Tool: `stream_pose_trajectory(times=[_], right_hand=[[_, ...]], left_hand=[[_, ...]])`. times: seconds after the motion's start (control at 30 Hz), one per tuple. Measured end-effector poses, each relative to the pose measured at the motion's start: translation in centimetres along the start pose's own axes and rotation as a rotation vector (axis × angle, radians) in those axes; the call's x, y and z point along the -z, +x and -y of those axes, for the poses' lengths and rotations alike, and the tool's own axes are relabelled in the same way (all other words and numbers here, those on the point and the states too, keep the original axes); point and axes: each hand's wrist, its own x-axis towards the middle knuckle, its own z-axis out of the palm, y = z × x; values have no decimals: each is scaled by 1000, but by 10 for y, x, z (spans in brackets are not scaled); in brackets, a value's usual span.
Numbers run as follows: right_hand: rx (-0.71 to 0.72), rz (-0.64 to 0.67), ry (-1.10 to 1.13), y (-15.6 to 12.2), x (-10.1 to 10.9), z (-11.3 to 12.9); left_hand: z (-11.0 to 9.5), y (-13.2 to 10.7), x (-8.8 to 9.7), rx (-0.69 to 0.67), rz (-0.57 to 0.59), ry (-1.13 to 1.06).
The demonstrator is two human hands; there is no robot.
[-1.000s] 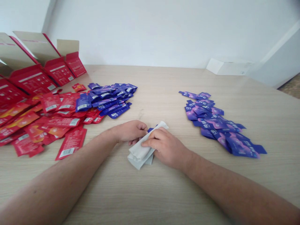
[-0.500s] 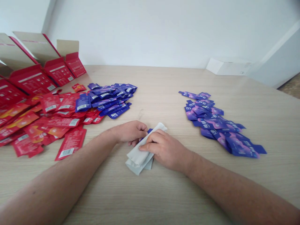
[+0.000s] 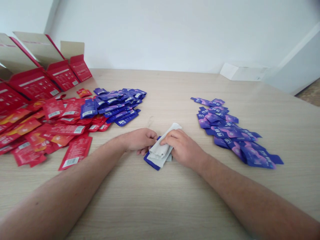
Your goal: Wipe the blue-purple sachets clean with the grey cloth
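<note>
At the middle of the table, my right hand (image 3: 183, 145) is closed on a folded white cloth (image 3: 166, 141), thumb on top. Under the cloth lies a dark blue sachet (image 3: 152, 162), its lower end and a bit of its upper left edge showing. My left hand (image 3: 142, 141) pinches that sachet at its left edge, fingers curled; the fingertips are partly hidden. The cloth rests on the sachet and covers most of it.
Left of my hands lie a heap of red sachets (image 3: 75, 128) and a pile of blue sachets (image 3: 117, 103). An overlapping row of purple-blue sachets (image 3: 230, 130) lies to the right. Open red boxes (image 3: 62, 75) stand at the back left, a white box (image 3: 242, 71) at the back right.
My right hand has slid the cloth up and to the right, away from me. More of the blue sachet's lower end now shows. My left hand has stayed almost in place.
</note>
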Motion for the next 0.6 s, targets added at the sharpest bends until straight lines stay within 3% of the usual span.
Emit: stream_pose_trajectory(times=[0.17, 0.33, 0.47, 0.6], right_hand=[[27, 29, 4, -1, 1, -3], [-46, -29, -22, -1, 0, -5], [5, 25, -4, 0, 0, -3], [-75, -22, -25, -1, 0, -2]], left_hand=[[-2, -1, 0, -1, 12, -2], [-3, -1, -1, -3, -2, 1], [-3, -1, -1, 5, -2, 0], [-4, -1, -1, 1, -12, 1]])
